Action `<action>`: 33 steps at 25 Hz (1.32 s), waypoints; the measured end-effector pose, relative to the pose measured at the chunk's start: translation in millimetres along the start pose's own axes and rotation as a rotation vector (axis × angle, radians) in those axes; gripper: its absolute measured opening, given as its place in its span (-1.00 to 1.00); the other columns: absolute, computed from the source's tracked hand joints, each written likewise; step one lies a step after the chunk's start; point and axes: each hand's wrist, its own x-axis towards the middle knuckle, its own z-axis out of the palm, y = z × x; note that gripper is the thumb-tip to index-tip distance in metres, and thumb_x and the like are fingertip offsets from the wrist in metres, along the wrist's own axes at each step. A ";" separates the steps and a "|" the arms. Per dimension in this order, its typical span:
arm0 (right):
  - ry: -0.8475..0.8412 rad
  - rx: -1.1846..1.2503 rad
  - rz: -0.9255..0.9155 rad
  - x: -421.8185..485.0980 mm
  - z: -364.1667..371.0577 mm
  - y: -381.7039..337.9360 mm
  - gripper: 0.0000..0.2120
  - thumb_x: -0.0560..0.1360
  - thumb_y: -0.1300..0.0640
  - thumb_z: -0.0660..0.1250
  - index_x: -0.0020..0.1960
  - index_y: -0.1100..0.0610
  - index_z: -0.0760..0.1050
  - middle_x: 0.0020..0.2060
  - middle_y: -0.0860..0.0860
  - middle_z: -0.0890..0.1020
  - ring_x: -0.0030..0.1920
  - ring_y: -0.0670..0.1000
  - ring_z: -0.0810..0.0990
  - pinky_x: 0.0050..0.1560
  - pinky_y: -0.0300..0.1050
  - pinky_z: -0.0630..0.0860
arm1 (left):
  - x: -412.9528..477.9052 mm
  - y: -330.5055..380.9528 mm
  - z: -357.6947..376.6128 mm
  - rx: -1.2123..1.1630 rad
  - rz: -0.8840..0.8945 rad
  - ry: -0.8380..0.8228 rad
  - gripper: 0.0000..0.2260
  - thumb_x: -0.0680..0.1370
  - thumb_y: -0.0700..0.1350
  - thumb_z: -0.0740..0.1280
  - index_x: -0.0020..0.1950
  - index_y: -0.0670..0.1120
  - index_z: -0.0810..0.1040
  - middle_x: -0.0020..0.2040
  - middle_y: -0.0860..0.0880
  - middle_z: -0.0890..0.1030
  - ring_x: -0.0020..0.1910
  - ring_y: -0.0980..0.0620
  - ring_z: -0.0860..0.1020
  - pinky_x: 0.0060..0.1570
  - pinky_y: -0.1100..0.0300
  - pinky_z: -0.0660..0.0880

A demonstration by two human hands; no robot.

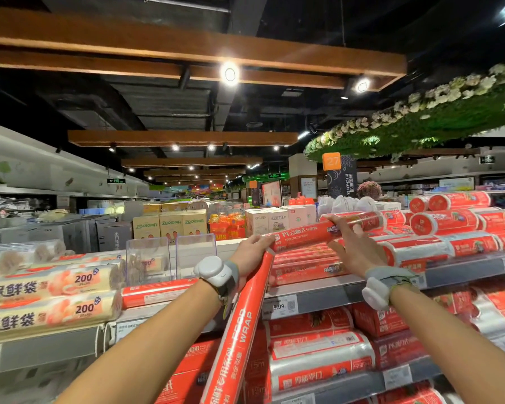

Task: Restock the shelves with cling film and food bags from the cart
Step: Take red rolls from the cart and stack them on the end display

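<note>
Left hand (250,253) grips the top of a tilted long red food-wrap roll (239,330). Right hand (356,249), arm outstretched, grasps a red cling-film roll (303,233) atop the stack on the grey metal shelf (327,300).

red roll (239,330) says food wrap, cream packs (50,313) read 保鲜袋 and 200, tan boxes (171,224) say zootopia, shelf tag (279,307) shows 9.99, orange sign (331,161) has 27, dark banner (343,177) says kitchen

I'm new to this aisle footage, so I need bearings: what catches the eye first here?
A long red FOOD WRAP roll slants up the centre, gripped by the left hand. Just above, the right hand holds a perforated wrap roll atop the red stack; cream food-bag rolls sit left.
</note>
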 end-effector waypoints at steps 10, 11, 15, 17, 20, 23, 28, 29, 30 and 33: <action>-0.223 -0.112 -0.096 -2.1 13.0 33.7 -0.49 0.32 -0.17 0.53 0.13 -0.21 0.32 0.09 -0.14 0.53 0.12 0.02 0.50 0.15 0.07 0.50 | 19.4 -31.9 9.6 0.573 0.011 0.066 -0.59 0.59 0.20 0.23 -0.08 -0.12 0.63 -0.04 -0.19 0.69 -0.15 -0.12 0.62 0.09 0.00 0.58; -0.244 -0.095 -0.092 0.1 13.1 35.8 -0.49 0.31 -0.17 0.54 0.14 -0.24 0.34 0.09 -0.14 0.53 0.13 0.02 0.50 0.16 0.08 0.49 | 19.5 -32.4 10.9 0.613 0.009 0.079 -0.61 0.60 0.20 0.21 -0.15 -0.08 0.60 -0.08 -0.16 0.68 -0.16 -0.10 0.60 0.07 0.05 0.56; -0.401 -0.079 -0.152 10.0 8.6 39.7 -0.49 0.39 -0.16 0.48 0.30 -0.23 0.42 0.20 -0.07 0.52 0.21 0.01 0.47 0.28 0.07 0.41 | 26.6 -40.4 15.4 0.643 -0.021 0.149 -0.65 0.41 0.21 0.28 0.00 -0.04 0.49 -0.01 -0.09 0.65 -0.07 -0.08 0.62 0.07 0.05 0.57; -0.458 -0.076 -0.196 15.5 7.4 41.1 -0.56 0.47 -0.13 0.41 0.32 -0.18 0.44 0.22 -0.07 0.54 0.18 -0.03 0.49 0.28 -0.03 0.41 | 25.6 -44.3 18.4 0.661 -0.036 0.168 -0.62 0.42 0.18 0.29 0.09 -0.04 0.39 0.07 -0.09 0.63 -0.02 -0.09 0.61 0.01 0.09 0.53; -0.476 -0.065 -0.213 20.9 7.5 42.1 -0.65 0.53 -0.08 0.35 0.31 -0.17 0.46 0.22 -0.07 0.55 0.14 -0.06 0.52 0.21 -0.12 0.42 | 31.5 -50.7 16.8 0.688 0.005 0.208 -0.74 0.53 0.09 0.28 0.09 -0.04 0.40 0.02 -0.07 0.58 -0.04 -0.08 0.55 -0.10 0.16 0.39; -0.419 -0.073 -0.210 19.5 7.4 40.3 -0.67 0.52 -0.03 0.39 0.27 -0.18 0.50 0.15 -0.09 0.56 0.10 -0.05 0.53 0.14 -0.16 0.44 | 27.3 -49.7 18.6 0.639 0.051 0.225 -0.71 0.46 0.15 0.23 -0.10 -0.04 0.55 -0.11 -0.08 0.63 -0.09 -0.10 0.59 -0.14 0.15 0.43; -0.356 -0.126 -0.199 16.4 4.5 42.5 -0.68 0.46 -0.03 0.46 0.19 -0.20 0.53 0.12 -0.11 0.55 0.12 -0.04 0.53 0.10 -0.14 0.44 | 18.4 -50.9 22.3 0.604 0.048 0.279 -0.62 0.31 0.20 0.15 -0.33 -0.09 0.55 -0.22 -0.14 0.67 -0.15 -0.17 0.62 -0.17 0.12 0.46; -0.359 -0.127 -0.191 16.4 3.2 42.7 -0.68 0.45 -0.02 0.47 0.17 -0.20 0.54 0.11 -0.11 0.55 0.10 -0.05 0.53 0.06 -0.16 0.42 | 16.9 -50.5 23.0 0.596 0.049 0.281 -0.62 0.30 0.20 0.16 -0.34 -0.08 0.54 -0.20 -0.16 0.67 -0.12 -0.19 0.63 -0.12 0.09 0.50; -0.363 -0.128 -0.186 16.8 1.8 40.9 -0.68 0.44 -0.01 0.49 0.16 -0.19 0.55 0.10 -0.12 0.55 0.07 -0.07 0.53 0.03 -0.18 0.40 | 16.6 -51.6 22.5 0.582 0.053 0.282 -0.62 0.29 0.20 0.16 -0.34 -0.08 0.55 -0.19 -0.17 0.68 -0.11 -0.20 0.64 -0.08 0.07 0.52; -0.357 -0.124 -0.173 16.5 -1.9 32.5 -0.66 0.40 0.04 0.53 0.15 -0.15 0.58 0.05 -0.13 0.56 -0.01 -0.11 0.50 -0.02 -0.23 0.36 | 12.2 -53.0 22.2 0.559 0.051 0.305 -0.59 0.29 0.21 0.16 -0.35 -0.10 0.57 -0.22 -0.15 0.68 -0.14 -0.18 0.63 -0.08 0.07 0.54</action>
